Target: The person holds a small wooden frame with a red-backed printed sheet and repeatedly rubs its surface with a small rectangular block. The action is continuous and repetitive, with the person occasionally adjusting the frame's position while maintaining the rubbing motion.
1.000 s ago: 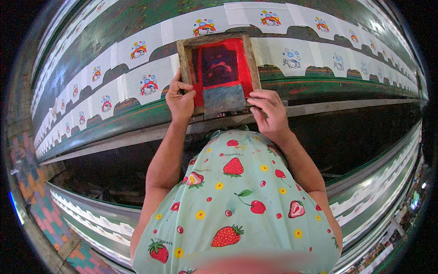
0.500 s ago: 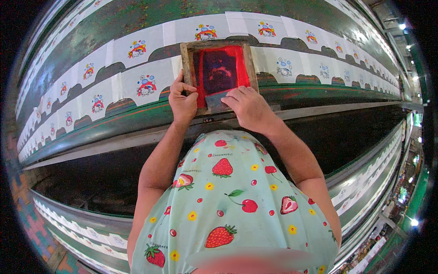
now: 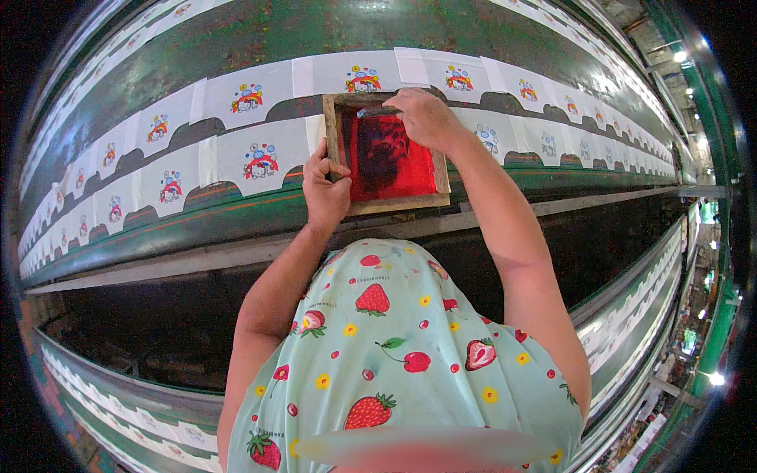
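Observation:
A wooden-framed printing screen lies on the long green table, over the row of white fabric pieces. Red ink covers much of its mesh, around a darker patch in the middle. My left hand grips the frame's left side, its fingers curled round the wood. At the far end of the screen, my right hand is closed on a squeegee, whose dark blade rests across the mesh. The cloth beneath the frame is hidden.
White fabric pieces with colourful rainbow-and-cat prints run in two rows along the green table. Right of the screen, pieces carry only blue and grey outlines. Behind me stands another table with white pieces.
My right hand has pushed the squeegee from the near end of the screen to the far end. My left hand still holds the frame's left side.

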The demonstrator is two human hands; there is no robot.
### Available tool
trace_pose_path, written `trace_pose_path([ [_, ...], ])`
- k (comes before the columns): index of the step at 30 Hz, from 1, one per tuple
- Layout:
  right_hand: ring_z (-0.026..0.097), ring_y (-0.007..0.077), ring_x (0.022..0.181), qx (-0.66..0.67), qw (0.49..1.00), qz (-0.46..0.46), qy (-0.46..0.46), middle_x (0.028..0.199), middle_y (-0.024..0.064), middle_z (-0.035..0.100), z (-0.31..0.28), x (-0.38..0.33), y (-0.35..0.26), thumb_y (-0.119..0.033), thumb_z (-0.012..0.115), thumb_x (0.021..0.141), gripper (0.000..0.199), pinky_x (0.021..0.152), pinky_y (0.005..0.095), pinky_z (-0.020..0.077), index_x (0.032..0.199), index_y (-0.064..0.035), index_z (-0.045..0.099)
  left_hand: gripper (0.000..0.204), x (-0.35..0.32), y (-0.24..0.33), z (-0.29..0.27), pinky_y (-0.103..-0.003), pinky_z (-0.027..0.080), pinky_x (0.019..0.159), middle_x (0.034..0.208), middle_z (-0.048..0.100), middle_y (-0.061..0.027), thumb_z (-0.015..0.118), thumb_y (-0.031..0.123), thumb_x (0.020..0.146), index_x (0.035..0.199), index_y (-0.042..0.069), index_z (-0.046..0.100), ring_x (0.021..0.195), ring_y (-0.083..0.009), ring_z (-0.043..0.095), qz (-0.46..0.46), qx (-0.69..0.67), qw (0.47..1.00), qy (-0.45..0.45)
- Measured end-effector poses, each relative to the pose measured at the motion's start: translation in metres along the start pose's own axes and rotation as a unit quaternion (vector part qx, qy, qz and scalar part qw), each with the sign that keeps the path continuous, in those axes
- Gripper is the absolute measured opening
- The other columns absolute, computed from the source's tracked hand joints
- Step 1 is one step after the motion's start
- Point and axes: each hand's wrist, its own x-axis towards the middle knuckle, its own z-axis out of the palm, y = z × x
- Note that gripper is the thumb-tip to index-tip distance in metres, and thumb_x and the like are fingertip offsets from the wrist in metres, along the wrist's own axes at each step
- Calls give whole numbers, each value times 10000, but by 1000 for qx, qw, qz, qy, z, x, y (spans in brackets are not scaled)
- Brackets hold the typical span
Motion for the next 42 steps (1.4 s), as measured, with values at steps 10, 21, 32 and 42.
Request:
trace_pose_path([
  [10, 673, 388, 1155, -42, 999, 12, 5, 1212, 141, 724, 22, -58, -41, 0, 692, 850, 419, 1040, 531, 547, 1246, -87, 796, 188, 1, 6, -2, -489, 440, 1254, 1683, 580, -268, 728, -97, 771, 874, 59, 751, 1499, -421, 580, 35, 33, 999, 0],
  [21, 652, 378, 1194, 4, 1000, 24, -9, 1242, 122, 705, 20, -133, -109, -67, 693, 877, 414, 1069, 524, 523, 1281, -75, 782, 204, 3, 11, -5, -458, 439, 1254, 1652, 597, -305, 753, -97, 753, 874, 68, 751, 1513, -404, 593, 34, 69, 997, -8],
  [32, 669, 355, 1340, 134, 952, 159, 227, 1382, 172, 729, 8, -198, -62, -97, 840, 955, 353, 1193, 461, 502, 1297, -45, 772, 237, 2, 36, 13, -461, 438, 1260, 1683, 577, -288, 731, -135, 778, 885, 76, 730, 1556, -395, 569, 70, 63, 996, -2],
  [42, 690, 359, 1332, 252, 892, 255, 276, 1395, 169, 753, -35, -305, 52, -65, 816, 939, 360, 1194, 479, 508, 1297, -46, 777, 255, -25, 56, 182, -483, 390, 1291, 1690, 561, -302, 742, -151, 792, 907, 77, 735, 1565, -405, 540, 89, 36, 995, -10],
])
